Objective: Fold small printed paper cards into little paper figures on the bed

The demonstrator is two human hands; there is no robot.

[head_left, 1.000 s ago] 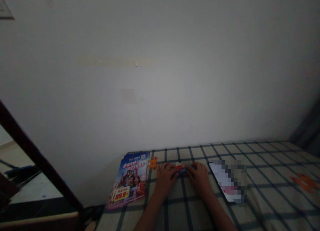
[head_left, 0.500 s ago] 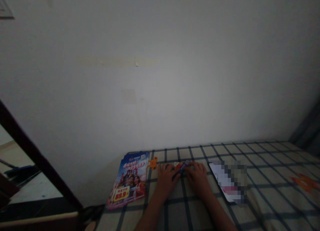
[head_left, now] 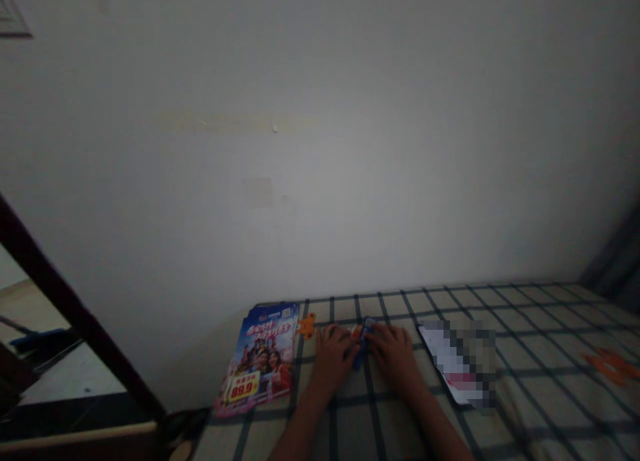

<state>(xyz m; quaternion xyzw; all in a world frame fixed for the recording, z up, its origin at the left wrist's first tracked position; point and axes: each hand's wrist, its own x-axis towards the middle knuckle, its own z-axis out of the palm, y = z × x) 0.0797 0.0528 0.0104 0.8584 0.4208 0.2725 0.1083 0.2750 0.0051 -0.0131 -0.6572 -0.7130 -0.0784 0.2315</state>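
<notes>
- In the head view, grasping a folded paper [head_left: 364, 336], printed blue and red, from two sides at once, well out over a checked cloth [head_left: 350, 414].
- Curling the grip of the left hand [head_left: 336, 349] over the left side of the folded paper, with fingers bent and back of the hand up.
- Closing the grip of the right hand [head_left: 393, 346] along the right side of the same folded paper, likewise knuckles up; not being able to tell, in such dim light and blur, exact fingertip placement or firmness of hold.
- Positioning the folded paper directly between both hands, touching each; lying to the right of the left grip and to the left of the right grip, with neither hand clearly nearer.
- Pointing its long axis roughly away from the body, between the forearms, and leaning a little to the right at the far end; showing a blue strip most plainly, with a red patch just beside the left fingers.
- Lying around the hands: to the left, a stack of flyers [head_left: 263, 361], with an orange cutout [head_left: 307, 326] just beside its far right corner; to the right, a smartphone [head_left: 445, 361] with lit, pixelated screen, and farther right, another orange shape [head_left: 611, 364], too blurred for detail.
</notes>
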